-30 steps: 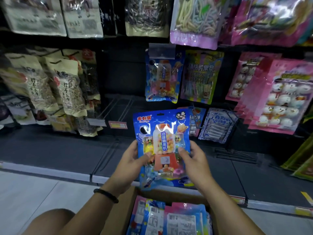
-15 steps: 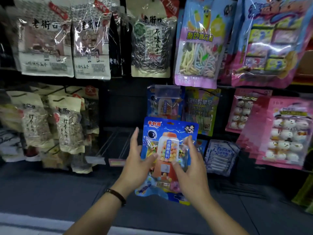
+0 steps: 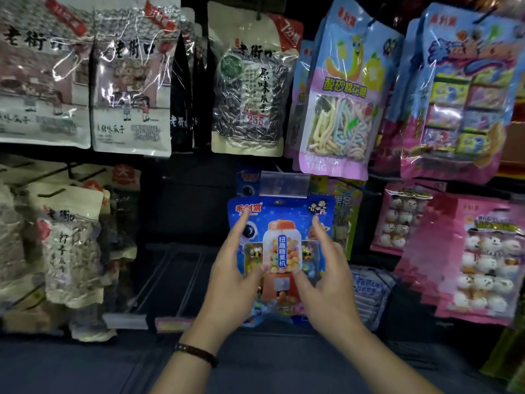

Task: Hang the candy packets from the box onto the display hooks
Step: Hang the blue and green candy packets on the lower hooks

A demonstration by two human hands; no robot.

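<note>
Both hands hold one blue candy packet [image 3: 281,251] upright in front of the display, near the middle of the scene. The left hand [image 3: 235,280] grips the packet's left edge, thumb pressed on the printed front and index finger straight up along the side; a dark bracelet [image 3: 196,354] sits on that wrist. The right hand [image 3: 326,282] grips the right edge in the same manner, thumb on the front and index finger raised. Whether the remaining fingers lie behind the packet cannot be told. The packet's top edge sits just below a clear price-tag holder [image 3: 284,184], beside which part of a matching blue packet [image 3: 247,183] hangs farther back. Wire hooks [image 3: 170,277] project to the left of the held packet. Seed bags [image 3: 250,89] hang on the upper row, a pink and blue sweets bag [image 3: 341,95] to their right, and pink snowman packets [image 3: 488,260] at far right.
</note>
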